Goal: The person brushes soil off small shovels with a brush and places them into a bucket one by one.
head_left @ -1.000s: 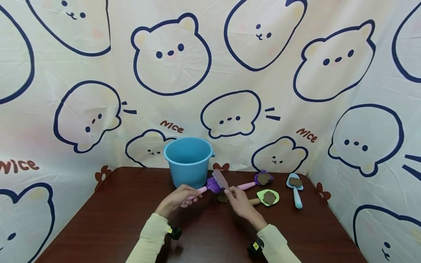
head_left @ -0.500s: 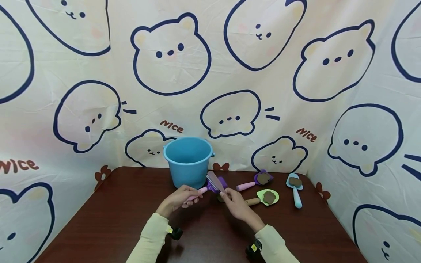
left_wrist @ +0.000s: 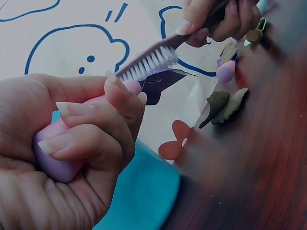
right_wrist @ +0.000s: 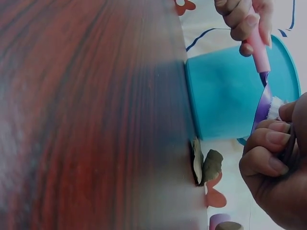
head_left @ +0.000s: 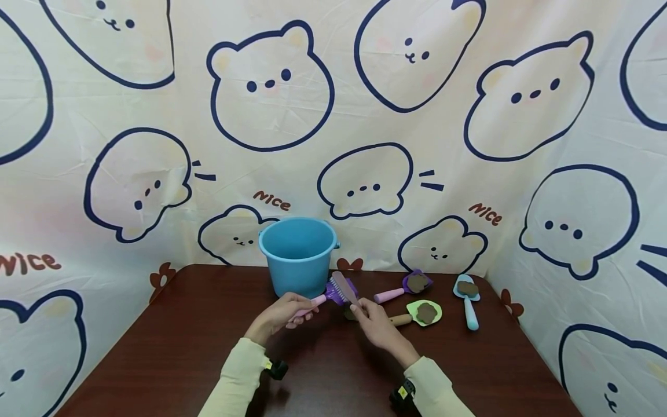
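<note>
My left hand (head_left: 281,315) grips the pink handle of a small toy shovel (left_wrist: 160,82) with a purple blade, held above the table. In my right hand (head_left: 379,325) is a mauve-brown brush (head_left: 345,289), gripped by its handle. The brush's white bristles (left_wrist: 152,63) lie against the shovel's blade and cover part of it. In the right wrist view, curled fingers hide most of the brush. Below the tools, a greenish-brown, leaf-like piece (left_wrist: 226,106) sits on the table, partly hidden in the head view.
A blue bucket (head_left: 302,272) stands behind my left hand. Purple (head_left: 427,282), green (head_left: 438,314) and light-blue shovels (head_left: 471,315), each bearing a brown lump, lie on the right of the dark wooden table (head_left: 156,347). Patterned cloth (head_left: 271,127) rises along the back and sides.
My right hand has moved left, carrying the brush from the blade's right side onto the blade. The left hand has shifted slightly left with the shovel.
</note>
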A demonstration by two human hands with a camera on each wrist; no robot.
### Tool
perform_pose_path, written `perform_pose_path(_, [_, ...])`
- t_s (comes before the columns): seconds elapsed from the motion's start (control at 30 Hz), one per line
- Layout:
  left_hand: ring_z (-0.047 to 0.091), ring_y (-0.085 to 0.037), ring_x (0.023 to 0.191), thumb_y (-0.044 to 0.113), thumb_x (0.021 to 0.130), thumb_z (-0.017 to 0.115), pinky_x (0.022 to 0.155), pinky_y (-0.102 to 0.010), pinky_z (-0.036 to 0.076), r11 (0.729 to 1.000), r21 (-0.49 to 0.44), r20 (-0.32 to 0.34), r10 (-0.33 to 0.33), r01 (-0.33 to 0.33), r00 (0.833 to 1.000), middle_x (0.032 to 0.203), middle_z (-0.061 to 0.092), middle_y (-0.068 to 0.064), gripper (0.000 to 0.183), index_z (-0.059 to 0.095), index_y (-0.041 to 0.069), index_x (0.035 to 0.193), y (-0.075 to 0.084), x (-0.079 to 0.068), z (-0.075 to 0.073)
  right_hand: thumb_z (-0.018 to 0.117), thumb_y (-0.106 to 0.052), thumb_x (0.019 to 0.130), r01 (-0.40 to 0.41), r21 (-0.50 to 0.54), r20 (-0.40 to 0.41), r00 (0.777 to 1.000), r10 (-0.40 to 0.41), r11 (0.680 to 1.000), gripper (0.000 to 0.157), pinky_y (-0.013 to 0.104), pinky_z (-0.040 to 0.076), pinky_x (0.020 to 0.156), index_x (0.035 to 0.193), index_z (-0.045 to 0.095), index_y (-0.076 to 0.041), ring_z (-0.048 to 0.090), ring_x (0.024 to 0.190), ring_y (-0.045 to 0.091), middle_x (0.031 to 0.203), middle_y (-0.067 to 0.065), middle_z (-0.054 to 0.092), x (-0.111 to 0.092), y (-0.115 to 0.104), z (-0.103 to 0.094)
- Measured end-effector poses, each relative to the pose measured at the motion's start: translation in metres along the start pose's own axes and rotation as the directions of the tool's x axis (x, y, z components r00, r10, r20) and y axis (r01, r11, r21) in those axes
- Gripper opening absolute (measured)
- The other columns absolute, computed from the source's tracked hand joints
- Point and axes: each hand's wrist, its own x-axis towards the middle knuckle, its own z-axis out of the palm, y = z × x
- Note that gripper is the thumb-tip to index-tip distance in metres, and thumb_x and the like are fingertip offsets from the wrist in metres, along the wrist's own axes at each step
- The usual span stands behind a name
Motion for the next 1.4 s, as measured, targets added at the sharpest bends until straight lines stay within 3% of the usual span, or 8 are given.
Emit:
perform_pose_path(0.7, [0.046,-0.007,0.056,0.021,0.105,0.055,0.047,-0.018,0.036,1.000,0.023,0.015,0.018,-0.018,1.000,0.074,0.061,-0.001,0.028,0.068,-0.004,0.103,0.003,-0.002,-0.004,0.049,-0.030,0.109,-0.050,-0.077,-0.089,0.995,0.043,0.996,0.034,0.021,0.031,0.054,0.082,0.050,-0.009,0.035,0.055,0.005,0.066,-0.006,0.039,0.001,0.013,-0.010])
perform_pose_path(1.4, [0.048,-0.009,0.055,0.022,0.104,0.056,0.050,-0.019,0.040,1.000,0.021,0.008,0.016,-0.016,1.000,0.075,0.063,-0.003,0.029,0.070,-0.003,0.106,0.005,-0.004,-0.008,0.045,-0.031,0.110,-0.123,-0.082,-0.060,0.991,0.118,0.989,0.033,0.023,0.033,0.055,0.086,0.052,-0.009,0.038,0.057,0.010,0.069,-0.003,0.042,0.001,0.019,-0.016])
